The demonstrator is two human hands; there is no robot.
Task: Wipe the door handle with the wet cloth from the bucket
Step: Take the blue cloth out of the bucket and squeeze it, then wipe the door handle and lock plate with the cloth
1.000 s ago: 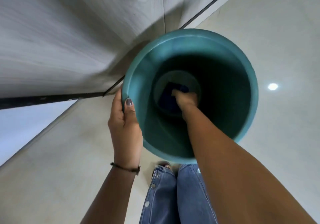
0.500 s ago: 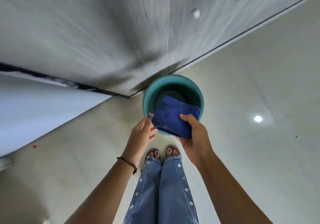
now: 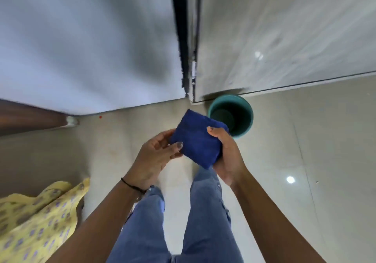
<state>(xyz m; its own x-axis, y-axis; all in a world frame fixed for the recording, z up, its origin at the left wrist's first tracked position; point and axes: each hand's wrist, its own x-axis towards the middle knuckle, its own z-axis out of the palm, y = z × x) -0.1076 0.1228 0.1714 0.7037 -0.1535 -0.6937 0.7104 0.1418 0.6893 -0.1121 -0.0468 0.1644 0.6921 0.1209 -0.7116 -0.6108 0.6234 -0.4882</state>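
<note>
A folded dark blue cloth (image 3: 196,141) is held in front of me above my legs. My right hand (image 3: 227,156) grips its right side with the thumb on top. My left hand (image 3: 156,156) holds its left edge, thumb pressed on the fabric. The teal bucket (image 3: 247,108) stands on the floor just beyond the cloth, against the foot of a pale grey door (image 3: 284,28). No door handle is in view.
A dark vertical gap (image 3: 183,38) separates the door from a pale wall (image 3: 81,38) on the left. A brown wooden piece (image 3: 30,116) lies low at the left. Someone's yellow patterned garment (image 3: 36,222) fills the lower left corner. Glossy beige floor tiles (image 3: 315,161) spread to the right.
My right hand has lifted the blue cloth out of the bucket. My left hand has let go of the bucket rim and taken the cloth. I have risen and turned left.
</note>
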